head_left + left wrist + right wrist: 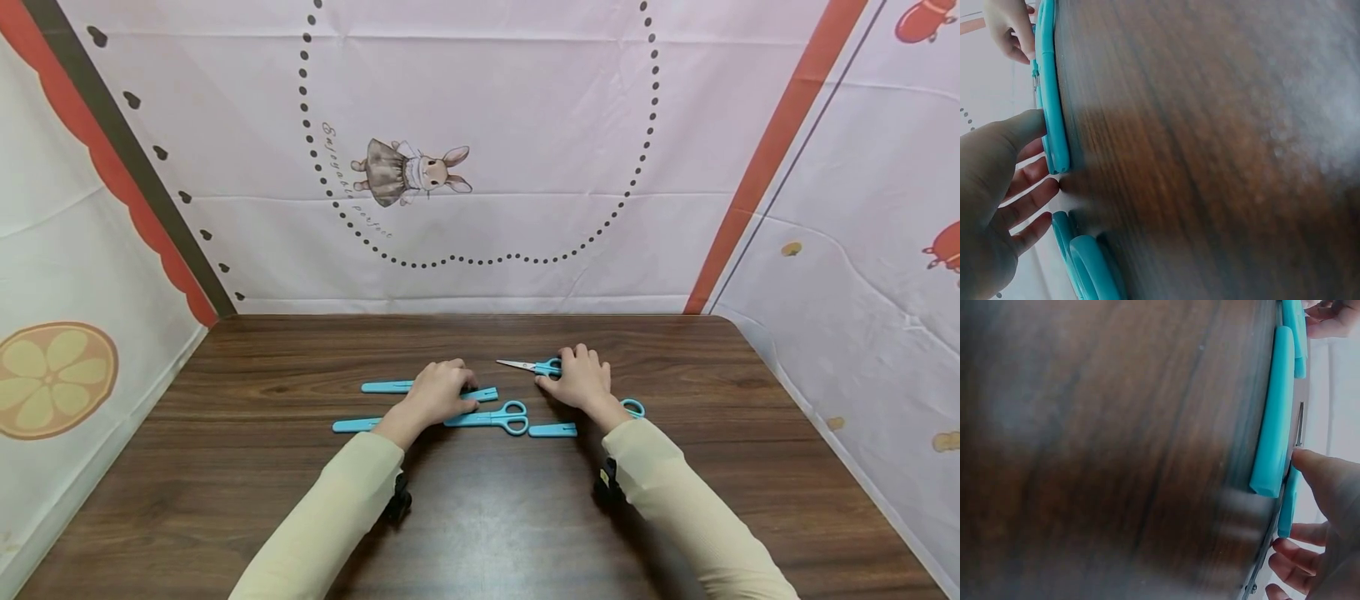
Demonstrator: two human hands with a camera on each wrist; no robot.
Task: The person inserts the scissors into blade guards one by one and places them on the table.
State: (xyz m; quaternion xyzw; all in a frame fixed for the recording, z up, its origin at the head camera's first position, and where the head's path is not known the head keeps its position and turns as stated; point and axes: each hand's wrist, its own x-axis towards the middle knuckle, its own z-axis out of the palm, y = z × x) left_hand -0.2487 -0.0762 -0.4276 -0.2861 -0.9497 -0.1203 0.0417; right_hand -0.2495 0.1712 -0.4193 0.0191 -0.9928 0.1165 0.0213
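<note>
My left hand (438, 392) holds a light-blue scissors sheath (482, 394), its thumb on the near side and the fingers bent over the far side; the hand hides part of it. Just in front, a sheathed pair of scissors (480, 419) lies with both handle loops pointing right. With thumb and fingers, my right hand (581, 379) grips the blue handles of bare scissors (517, 364), whose blades point left. In the right wrist view, the thumb sits near the pivot of these scissors (1289, 494), and the other fingers curl by the handle end.
Two sheaths (386, 387) (354, 426) lie left of and under my left forearm. A short sheath (552, 430) lies near the right wrist. Another pair of scissors (633, 407) shows a handle loop beside that wrist. Patterned cloth (480, 100) stands behind the wooden table (480, 533).
</note>
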